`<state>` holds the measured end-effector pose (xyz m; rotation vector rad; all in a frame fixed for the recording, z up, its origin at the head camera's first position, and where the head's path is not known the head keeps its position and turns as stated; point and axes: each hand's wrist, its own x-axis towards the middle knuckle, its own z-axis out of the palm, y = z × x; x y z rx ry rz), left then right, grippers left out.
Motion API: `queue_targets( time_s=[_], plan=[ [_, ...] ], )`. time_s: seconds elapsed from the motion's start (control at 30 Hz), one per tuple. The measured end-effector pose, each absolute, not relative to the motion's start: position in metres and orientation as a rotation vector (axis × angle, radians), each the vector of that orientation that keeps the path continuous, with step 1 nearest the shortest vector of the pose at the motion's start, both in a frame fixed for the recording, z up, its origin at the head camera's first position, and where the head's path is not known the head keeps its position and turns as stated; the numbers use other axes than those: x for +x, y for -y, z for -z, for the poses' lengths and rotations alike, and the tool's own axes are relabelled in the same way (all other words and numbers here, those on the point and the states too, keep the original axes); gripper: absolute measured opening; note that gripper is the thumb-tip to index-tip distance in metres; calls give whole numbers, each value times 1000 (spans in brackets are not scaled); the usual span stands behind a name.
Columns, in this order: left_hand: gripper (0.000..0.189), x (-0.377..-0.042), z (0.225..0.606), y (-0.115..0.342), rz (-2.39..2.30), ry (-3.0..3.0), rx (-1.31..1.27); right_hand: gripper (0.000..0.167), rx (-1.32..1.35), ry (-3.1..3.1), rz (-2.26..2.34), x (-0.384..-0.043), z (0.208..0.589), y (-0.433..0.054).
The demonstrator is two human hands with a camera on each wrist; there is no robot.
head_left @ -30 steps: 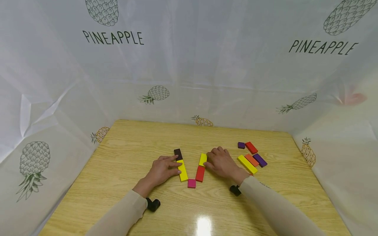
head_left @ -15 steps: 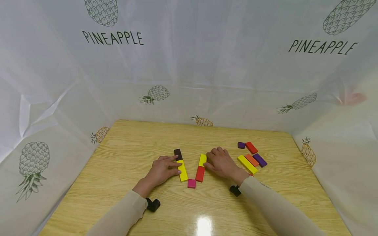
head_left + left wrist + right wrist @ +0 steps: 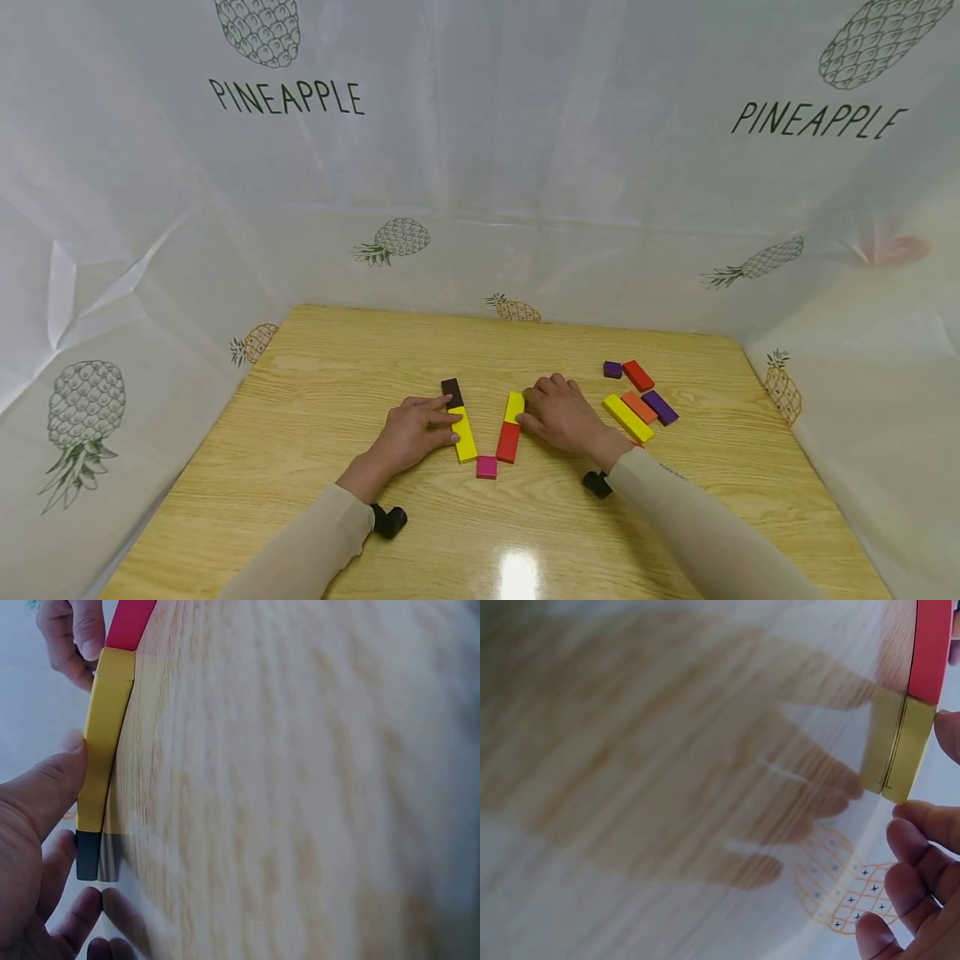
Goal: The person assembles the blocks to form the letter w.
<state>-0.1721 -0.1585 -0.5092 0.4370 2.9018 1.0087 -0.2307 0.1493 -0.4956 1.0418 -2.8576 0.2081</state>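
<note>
In the head view, flat coloured blocks form a V on the table. Its left arm is a dark block point(image 3: 452, 392) end to end with a long yellow block point(image 3: 467, 447). My left hand point(image 3: 408, 433) rests beside them, its thumb touching the yellow block's side in the left wrist view. A short yellow block point(image 3: 513, 407) meets a red block point(image 3: 508, 443) on the right arm. At the short yellow block is my right hand point(image 3: 564, 415); thumb and index fingertips touch its side and far end in the right wrist view. A pink block point(image 3: 487, 467) sits at the bottom point.
Right of my right hand lies a loose group: a small purple block point(image 3: 612, 369), a red block point(image 3: 638, 375), an orange block point(image 3: 640, 407), a longer purple block point(image 3: 661, 407) and a yellow block point(image 3: 627, 418). A pineapple-print sheet point(image 3: 465, 167) hangs around the wooden table point(image 3: 337, 358).
The short yellow block has shifted very slightly toward the red block, with my right hand at it. My left hand and the other blocks stay put.
</note>
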Motion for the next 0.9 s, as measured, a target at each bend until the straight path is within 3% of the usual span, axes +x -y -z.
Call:
queue_targets(
  time_s=[0.43, 0.9],
  plan=[
    [34, -172, 509, 159, -1017, -2883, 411, 48, 1028, 2891, -210, -230, 493, -150],
    [33, -173, 510, 159, -1010, -2891, 422, 36, 1029, 2847, -227, -231, 494, -157]
  ],
)
